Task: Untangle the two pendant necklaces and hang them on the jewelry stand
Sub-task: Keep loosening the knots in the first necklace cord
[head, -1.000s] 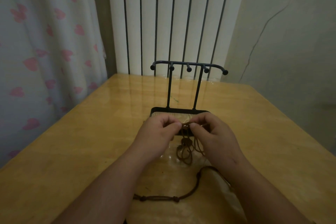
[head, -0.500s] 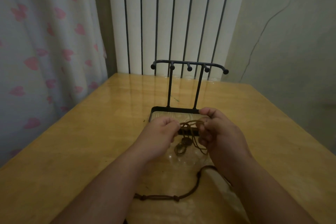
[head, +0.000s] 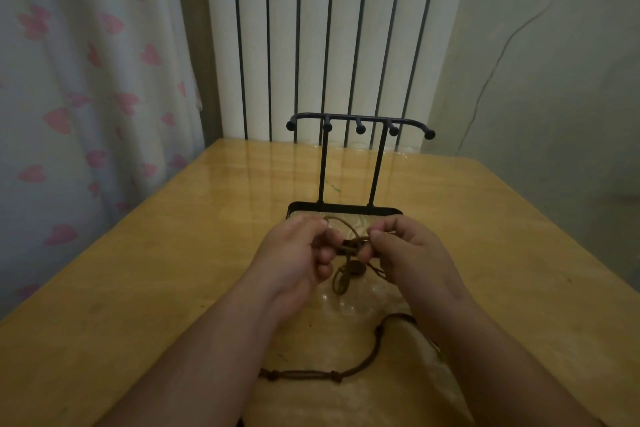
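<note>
Untangling looks unfinished: the left hand and right hand each pinch brown cords of the 2 necklaces, just near the jewelry stand base. Its 5 pegs hang bare. A trailing cord lies nearer on the counter.

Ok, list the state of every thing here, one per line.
left hand: pinching the tangled cords
right hand: pinching the tangled cords
tangled cords: snarled, held between both hands
pendant: hanging under the tangle
jewelry stand: upright, all hooks bare
knotted cord: slack on the table
</note>
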{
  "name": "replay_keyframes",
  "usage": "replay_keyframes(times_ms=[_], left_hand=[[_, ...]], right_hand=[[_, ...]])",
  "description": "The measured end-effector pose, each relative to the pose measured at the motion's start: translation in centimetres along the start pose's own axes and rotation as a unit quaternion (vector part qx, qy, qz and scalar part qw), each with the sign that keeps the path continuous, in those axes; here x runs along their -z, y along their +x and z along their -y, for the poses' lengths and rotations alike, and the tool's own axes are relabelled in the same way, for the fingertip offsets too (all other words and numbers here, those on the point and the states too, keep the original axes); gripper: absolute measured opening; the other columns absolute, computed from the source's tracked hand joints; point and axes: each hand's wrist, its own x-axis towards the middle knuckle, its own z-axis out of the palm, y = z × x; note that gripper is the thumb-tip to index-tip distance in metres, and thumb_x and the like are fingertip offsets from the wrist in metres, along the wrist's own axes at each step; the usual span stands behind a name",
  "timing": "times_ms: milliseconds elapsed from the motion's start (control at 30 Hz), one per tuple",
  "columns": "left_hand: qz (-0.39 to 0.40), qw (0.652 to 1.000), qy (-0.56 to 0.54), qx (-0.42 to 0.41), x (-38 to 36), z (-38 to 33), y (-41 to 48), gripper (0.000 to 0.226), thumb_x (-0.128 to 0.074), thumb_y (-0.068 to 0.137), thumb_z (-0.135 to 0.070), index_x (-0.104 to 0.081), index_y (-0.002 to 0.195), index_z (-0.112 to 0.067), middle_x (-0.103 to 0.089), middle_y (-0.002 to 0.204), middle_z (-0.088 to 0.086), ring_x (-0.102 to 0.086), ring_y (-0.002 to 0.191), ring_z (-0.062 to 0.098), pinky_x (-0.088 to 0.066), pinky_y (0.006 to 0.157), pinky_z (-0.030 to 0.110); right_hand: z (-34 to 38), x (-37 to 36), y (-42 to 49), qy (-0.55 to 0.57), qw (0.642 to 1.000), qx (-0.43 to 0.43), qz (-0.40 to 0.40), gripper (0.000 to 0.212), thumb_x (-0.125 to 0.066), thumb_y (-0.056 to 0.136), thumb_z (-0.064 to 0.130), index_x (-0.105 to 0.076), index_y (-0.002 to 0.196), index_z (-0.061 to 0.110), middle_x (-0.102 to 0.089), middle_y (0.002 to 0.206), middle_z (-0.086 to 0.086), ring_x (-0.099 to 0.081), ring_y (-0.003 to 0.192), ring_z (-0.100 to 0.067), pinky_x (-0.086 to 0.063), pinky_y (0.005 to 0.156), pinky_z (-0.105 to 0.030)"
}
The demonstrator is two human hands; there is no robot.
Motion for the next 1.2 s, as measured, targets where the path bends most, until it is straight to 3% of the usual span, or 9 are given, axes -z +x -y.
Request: replay_keyframes(times_ms=[233,400,467,700,800,1000,1067,1100,1200], left_hand=[[0.003,0.989,0.141,-0.039,0.0,0.0,-0.1,0.007,-0.060,0.095,-0.026,-0.060,0.102,-0.026,-0.050,0.059,-0.008,-0.040,0.051,0.007,-0.033,0.046,0.024],[-0.056,0.965,0.237,-0.102,-0.3,0.2,-0.2,0.005,-0.056,0.097,-0.031,-0.060,0.097,-0.031,-0.055,0.065,-0.005,-0.046,0.056,0.009,-0.035,0.050,0.024],[-0.067,0.958,0.257,-0.112,-0.2,0.3,-0.1,0.008,-0.053,0.098,-0.031,-0.060,0.096,-0.031,-0.055,0.064,-0.004,-0.046,0.056,0.009,-0.035,0.051,0.025],[-0.019,0.955,0.286,-0.079,0.0,0.1,-0.6,0.015,-0.052,0.100,-0.030,-0.066,0.099,-0.032,-0.061,0.062,-0.008,-0.050,0.056,0.003,-0.036,0.069,0.029],[-0.001,0.951,0.300,-0.071,-0.2,0.0,-1.0,0.016,-0.053,0.099,-0.028,-0.066,0.099,-0.036,-0.060,0.071,-0.006,-0.050,0.064,0.006,-0.037,0.062,0.026],[-0.004,0.956,0.284,-0.075,-0.6,-0.3,-1.1,0.016,-0.052,0.098,-0.023,-0.065,0.094,-0.033,-0.051,0.069,-0.009,-0.045,0.063,0.007,-0.037,0.056,0.027],[-0.009,0.954,0.289,-0.078,-0.6,-0.4,-1.2,0.020,-0.052,0.097,-0.021,-0.065,0.090,-0.033,-0.049,0.069,-0.010,-0.050,0.067,0.014,-0.050,0.066,0.040],[-0.013,0.953,0.292,-0.075,-0.7,-0.4,-1.3,0.023,-0.051,0.097,-0.019,-0.067,0.087,-0.032,-0.048,0.070,-0.011,-0.056,0.076,0.022,-0.051,0.082,0.051],[-0.016,0.950,0.306,-0.058,-0.7,-0.6,-1.7,0.028,-0.049,0.096,-0.016,-0.073,0.087,-0.028,-0.051,0.070,-0.014,-0.053,0.110,0.031,-0.041,0.103,0.058]], right_hand=[[0.0,0.6,0.2,0.146,0.988,-0.038,0.032,0.022,-0.047,0.085,-0.006,-0.059,0.094,0.011,-0.052,0.062,-0.001,-0.037,0.046,-0.008,-0.029,0.046,-0.026],[0.1,0.4,0.1,-0.157,0.987,0.018,-0.031,0.013,-0.060,0.087,0.013,-0.070,0.089,0.021,-0.068,0.079,0.000,-0.060,0.067,-0.007,-0.048,0.059,-0.024],[0.1,0.4,0.2,-0.193,0.979,0.031,-0.055,0.016,-0.055,0.090,0.018,-0.069,0.085,0.022,-0.068,0.073,0.002,-0.061,0.068,-0.011,-0.047,0.059,-0.025],[0.1,1.5,0.6,0.135,0.989,-0.050,0.009,0.020,-0.040,0.091,0.002,-0.058,0.086,0.009,-0.062,0.065,-0.005,-0.035,0.048,-0.012,-0.023,0.049,-0.028],[-0.2,1.5,1.1,0.183,0.980,-0.066,0.029,0.024,-0.038,0.086,-0.004,-0.059,0.090,0.009,-0.048,0.063,-0.005,-0.030,0.050,-0.014,-0.019,0.051,-0.031],[-0.1,1.2,0.4,-0.110,0.994,-0.007,-0.005,0.009,-0.064,0.089,0.019,-0.073,0.090,0.020,-0.070,0.085,0.004,-0.060,0.075,-0.006,-0.040,0.063,-0.024],[-0.4,1.2,0.7,-0.096,0.995,-0.034,-0.024,0.018,-0.057,0.092,0.020,-0.070,0.086,0.010,-0.067,0.077,0.000,-0.054,0.065,-0.011,-0.039,0.062,-0.029],[-0.4,1.3,0.9,-0.061,0.996,-0.055,-0.031,0.022,-0.052,0.093,0.019,-0.067,0.086,0.005,-0.064,0.073,-0.003,-0.048,0.061,-0.013,-0.036,0.060,-0.032],[0.0,1.4,0.9,0.066,0.992,-0.100,-0.032,0.024,-0.045,0.094,0.018,-0.064,0.084,0.007,-0.064,0.067,-0.004,-0.039,0.057,-0.017,-0.031,0.057,-0.034]])
